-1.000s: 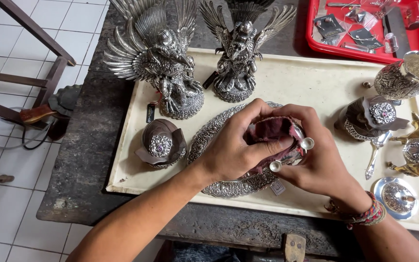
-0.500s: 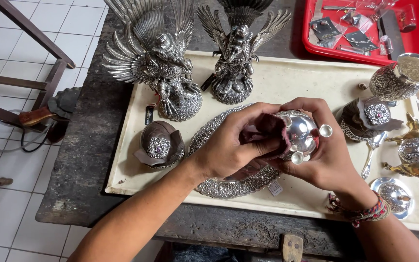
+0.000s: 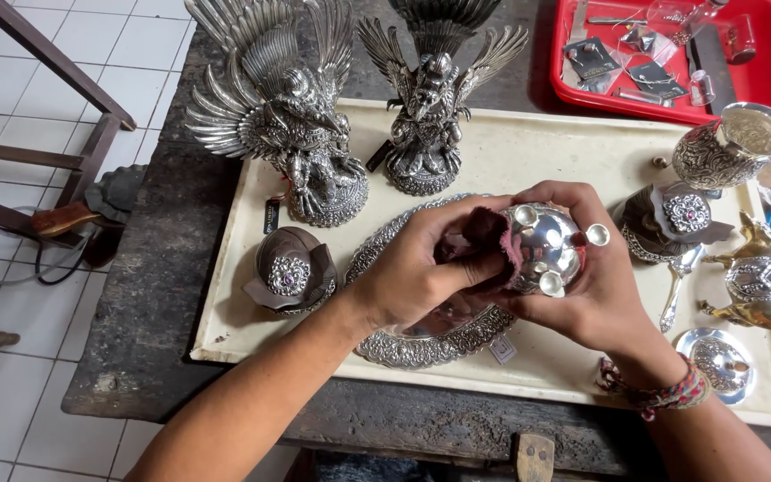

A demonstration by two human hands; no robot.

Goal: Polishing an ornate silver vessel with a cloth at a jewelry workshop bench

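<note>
- My right hand point(image 3: 595, 290) is closed around a small silver footed bowl point(image 3: 546, 250), turned so its ball feet face up, at about 3 o'clock of the embossed oval tray point(image 3: 403, 344) under my hands.
- My left hand point(image 3: 412, 272) pinches a dark red polishing cloth point(image 3: 484, 236) against the bowl's side, at its 9 o'clock.
- The bowl looks smooth and rounded; I judge it could slip out if my right fingers loosen while the cloth pushes across it.
- A drop would land on the oval tray and could dent either piece.
- The winged statue point(image 3: 426, 116) stands at 12 o'clock and the shell-shaped box point(image 3: 289, 268) at 9 o'clock; a wide swing of my left elbow could knock them.
- Pressing hard near a ball foot might bend it.
</note>
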